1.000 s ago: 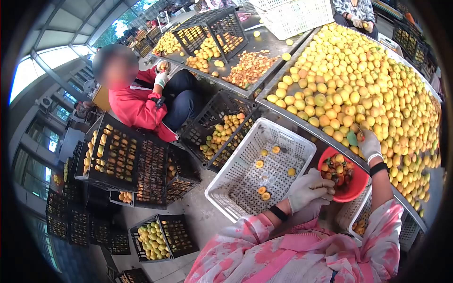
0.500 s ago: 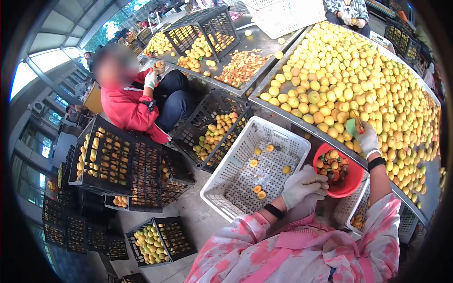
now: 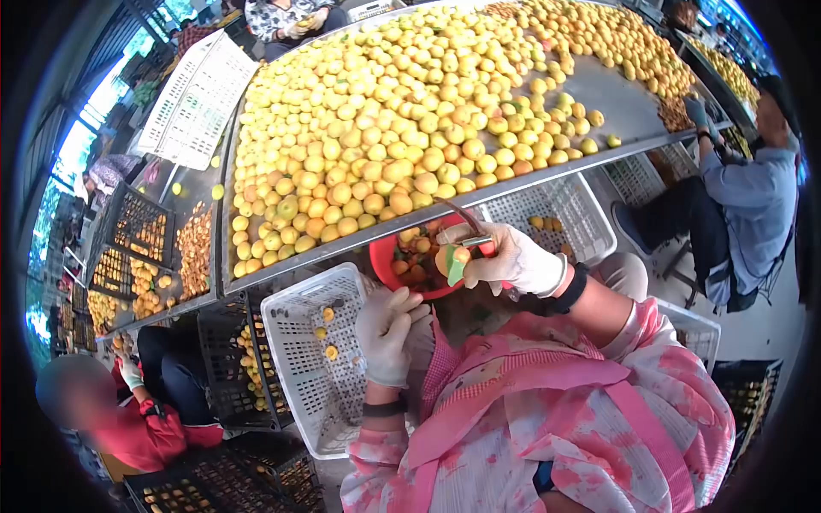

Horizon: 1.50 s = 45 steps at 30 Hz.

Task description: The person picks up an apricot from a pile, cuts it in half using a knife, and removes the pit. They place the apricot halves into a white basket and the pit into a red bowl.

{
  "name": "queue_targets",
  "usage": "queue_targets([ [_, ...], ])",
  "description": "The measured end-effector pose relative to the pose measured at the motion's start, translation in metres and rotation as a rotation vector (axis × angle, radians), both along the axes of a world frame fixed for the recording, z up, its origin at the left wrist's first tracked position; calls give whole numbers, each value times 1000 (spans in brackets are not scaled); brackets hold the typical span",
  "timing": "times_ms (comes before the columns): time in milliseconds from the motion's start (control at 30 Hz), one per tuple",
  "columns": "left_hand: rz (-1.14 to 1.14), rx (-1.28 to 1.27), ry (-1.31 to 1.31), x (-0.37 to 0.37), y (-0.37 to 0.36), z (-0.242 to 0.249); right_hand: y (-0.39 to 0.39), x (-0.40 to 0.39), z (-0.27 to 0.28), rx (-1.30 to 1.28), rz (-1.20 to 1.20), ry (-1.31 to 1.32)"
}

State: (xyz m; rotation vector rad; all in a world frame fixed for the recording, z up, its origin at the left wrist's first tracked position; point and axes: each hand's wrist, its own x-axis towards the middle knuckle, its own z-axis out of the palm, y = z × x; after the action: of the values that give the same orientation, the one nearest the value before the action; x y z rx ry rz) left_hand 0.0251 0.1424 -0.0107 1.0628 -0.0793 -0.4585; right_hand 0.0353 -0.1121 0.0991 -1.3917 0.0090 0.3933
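Note:
My right hand [image 3: 522, 256], in a pale glove, is closed around a small metal tool with a dark curved end [image 3: 470, 229] and a red handle. A fruit [image 3: 460, 256] with a green leaf [image 3: 453, 269] shows at its fingertips, over the near edge of a red bowl [image 3: 385, 267] that holds fruit pieces. My left hand [image 3: 386, 335], also gloved, is apart from it with fingers loosely spread and nothing seen in them, beside a white crate [image 3: 295, 376] that has a few halved fruits on its bottom.
Yellow fruits [image 3: 368, 111] cover the metal table [image 3: 624, 98] ahead. Another white crate [image 3: 590, 214] stands under its edge. A person in red [image 3: 145, 436] sits at left, one in blue [image 3: 748, 205] at right. Black crates [image 3: 222, 342] stand at left.
The view has swung right. My right hand has come back from the fruit pile to over the bowl's near side, with a fruit and leaf. My left hand's fingers have opened.

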Motion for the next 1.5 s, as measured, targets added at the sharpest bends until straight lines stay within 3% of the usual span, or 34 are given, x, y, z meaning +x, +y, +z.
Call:
queue_targets([
  [67, -17, -32, -89, -11, -26, 19, -5, -17, -8, 20, 23, 15],
  [167, -44, -65, -185, -20, -51, 47, -3, -39, -36, 129, -69, -169],
  [233, -62, 338, -467, -28, -63, 59, -1, -49, -37, 33, -144, -230],
  [267, -27, 236, -325, -35, -71, 60, -2, -56, -31, -111, -177, -308],
  [367, 66, 379, -476, -36, -74, 30, -11, -68, -36, -192, -148, -387],
  [400, 116, 142, -214, -45, -87, 51, -12, -72, -40, -152, -174, -385],
  [433, 104, 148, -218, -47, -89, 54, -18, -75, -33, -147, -187, -386],
  [500, 39, 33, -194, -51, -95, 57, -35, -85, -14, 132, -126, 27],
  [633, 21, 108, -136, -47, -96, 40, -54, -99, -28, 204, -198, -42],
  [700, -165, 702, -483, -36, -93, 14, -61, -105, -30, 197, -225, -79],
  [733, -165, 611, -414, -40, -97, 5, -63, -108, -27, 226, -230, -77],
  [767, -222, 806, -611, -39, -96, 0, -65, -109, -27, 256, -232, -73],
  [833, -204, 952, -843, -40, -102, 10, -66, -111, -28, 271, -226, -74],
  [967, -242, 976, -864, -40, -106, 24, -65, -113, -23, 349, -194, -93],
  [1067, -452, 127, -217, -40, -112, 52, -62, -110, -26, 467, -123, -73],
  [1167, -451, -89, -185, -53, -121, 68, -51, -109, -19, 377, -111, -98],
  [1333, -227, 107, -173, -53, -121, 73, -40, -109, -9, 150, -108, -103],
  [1367, -193, 185, -278, -54, -120, 77, -40, -109, -7, 104, -111, -147],
  [1500, -69, 416, -495, -55, -112, 68, -39, -114, -24, 250, -164, -129],
])
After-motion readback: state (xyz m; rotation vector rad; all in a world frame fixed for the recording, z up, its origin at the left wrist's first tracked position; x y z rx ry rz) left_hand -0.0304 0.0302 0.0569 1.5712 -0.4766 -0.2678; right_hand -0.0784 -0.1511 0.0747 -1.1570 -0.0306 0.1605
